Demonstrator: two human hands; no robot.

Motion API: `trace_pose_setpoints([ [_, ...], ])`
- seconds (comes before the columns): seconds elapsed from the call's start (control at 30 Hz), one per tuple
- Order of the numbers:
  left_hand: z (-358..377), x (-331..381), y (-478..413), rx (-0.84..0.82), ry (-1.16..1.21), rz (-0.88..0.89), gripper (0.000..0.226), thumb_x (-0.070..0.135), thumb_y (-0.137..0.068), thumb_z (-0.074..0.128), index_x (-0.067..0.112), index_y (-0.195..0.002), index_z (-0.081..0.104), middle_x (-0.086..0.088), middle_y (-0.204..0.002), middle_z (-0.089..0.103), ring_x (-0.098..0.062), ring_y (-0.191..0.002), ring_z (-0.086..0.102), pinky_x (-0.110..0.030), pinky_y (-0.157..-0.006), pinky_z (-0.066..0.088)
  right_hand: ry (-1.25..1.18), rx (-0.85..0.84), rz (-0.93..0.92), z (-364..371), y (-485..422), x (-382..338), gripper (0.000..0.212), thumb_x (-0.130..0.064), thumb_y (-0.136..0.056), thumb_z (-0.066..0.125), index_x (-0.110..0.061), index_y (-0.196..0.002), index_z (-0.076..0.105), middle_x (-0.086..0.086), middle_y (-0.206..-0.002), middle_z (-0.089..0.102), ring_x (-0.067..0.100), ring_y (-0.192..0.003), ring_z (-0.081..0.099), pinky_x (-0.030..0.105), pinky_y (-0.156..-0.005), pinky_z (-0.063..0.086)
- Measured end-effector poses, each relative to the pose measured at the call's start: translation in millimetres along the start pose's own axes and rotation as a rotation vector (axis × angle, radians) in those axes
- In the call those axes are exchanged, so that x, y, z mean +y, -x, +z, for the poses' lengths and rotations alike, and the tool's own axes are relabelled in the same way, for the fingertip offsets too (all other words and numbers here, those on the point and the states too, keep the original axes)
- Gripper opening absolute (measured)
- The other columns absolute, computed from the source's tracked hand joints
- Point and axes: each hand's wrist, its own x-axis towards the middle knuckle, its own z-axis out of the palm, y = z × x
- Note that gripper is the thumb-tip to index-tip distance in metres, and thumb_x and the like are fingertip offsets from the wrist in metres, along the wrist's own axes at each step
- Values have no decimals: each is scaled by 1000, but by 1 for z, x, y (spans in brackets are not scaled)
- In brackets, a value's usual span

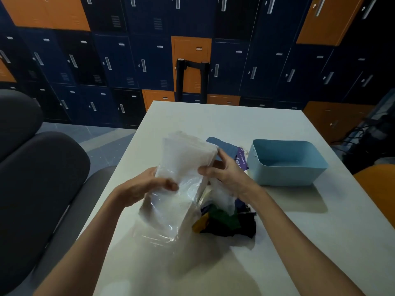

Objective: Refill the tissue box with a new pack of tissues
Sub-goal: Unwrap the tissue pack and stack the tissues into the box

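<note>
A white stack of tissues [188, 155] stands tilted above the table, its lower part inside a clear plastic wrapper [171, 210]. My left hand [147, 184] grips the stack and wrapper from the left side. My right hand [224, 171] pinches the stack's right edge. A light blue open tissue box [288, 167] stands empty on the table to the right, apart from both hands. Behind my right hand lies a blue lid-like piece [224, 146] beside a purple printed wrapper [241, 161].
A crumpled dark plastic bag [228, 223] with green and yellow patches lies under my right wrist. The white table [299, 242] ends at the left near grey chair backs [38, 178]. Blue and orange lockers [149, 60] fill the back wall.
</note>
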Motion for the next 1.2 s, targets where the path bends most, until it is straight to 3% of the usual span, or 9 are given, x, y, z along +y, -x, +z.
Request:
trace_pose_setpoints([
  [0.13, 10, 5, -5, 158, -113, -10, 93, 38, -65, 83, 35, -144, 34, 15, -134, 47, -10, -125, 44, -27, -97, 37, 11, 231, -8, 10, -3, 10, 42, -24, -75, 79, -23, -111, 59, -3, -107, 69, 18, -100, 68, 37, -87, 56],
  [0.23, 24, 13, -4, 300, -130, 32, 128, 61, -50, 80, 50, -147, -3, 1, -158, 17, -20, -142, 26, -38, -109, 30, -10, 281, 12, 12, 0, 10, 42, -24, -76, 79, -22, -113, 57, -7, -104, 68, 13, -98, 66, 29, -80, 56],
  [0.33, 49, 10, -9, 391, -476, 118, 140, 81, -42, 73, 52, -143, -19, 2, -162, 6, -25, -145, 19, -54, -114, 24, 22, 212, 44, 14, 3, 8, 51, -33, -74, 81, -23, -116, 54, -5, -108, 68, 12, -99, 67, 31, -81, 57],
  [0.5, 56, 3, -16, 536, -543, 176, 126, 70, -49, 69, 49, -143, -12, -10, -137, 40, -29, -109, 49, -50, -82, 53, 152, 90, 114, 4, 5, -2, 65, -49, -71, 79, -26, -123, 48, -4, -117, 65, 12, -104, 65, 42, -92, 54],
  [0.63, 40, -2, -9, 571, -684, 135, 122, 67, -52, 68, 46, -144, -10, -9, -111, 46, -25, -90, 51, -35, -64, 48, 467, 141, 28, -1, 3, -23, 89, -62, -71, 70, -36, -144, 26, -8, -136, 43, 14, -120, 50, 39, -101, 45],
  [0.73, 32, -9, 1, 545, -772, 43, 122, 67, -51, 65, 46, -144, -12, -9, -103, 46, -25, -84, 50, -33, -63, 46, 713, 164, -130, 15, -4, -29, 54, -50, -85, 64, -29, -133, 50, -4, -136, 49, 14, -122, 48, 33, -98, 42],
  [0.87, 28, -17, 6, 550, -776, -58, 122, 57, -56, 73, 46, -144, -11, -10, -106, 48, -29, -90, 50, -37, -70, 45, 937, 101, -128, 48, -21, -14, 39, -46, -89, 58, -20, -118, 62, -1, -116, 60, 17, -104, 56, 46, -94, 47],
  [1.07, 24, -25, 1, 549, -769, -111, 122, 54, -60, 75, 48, -143, -15, -13, -114, 47, -34, -99, 50, -44, -80, 47, 845, 206, -173, 59, -39, -13, 20, -29, -85, 68, -16, -100, 68, -7, -88, 62, 15, -89, 61, 43, -84, 53],
  [1.2, 26, -27, 0, 577, -772, -100, 124, 56, -62, 76, 47, -144, -17, -12, -114, 46, -33, -101, 49, -39, -76, 41, 648, 197, -106, 60, -42, -16, 23, -24, -82, 74, -12, -102, 68, 2, -89, 69, 12, -79, 65, 27, -74, 55],
])
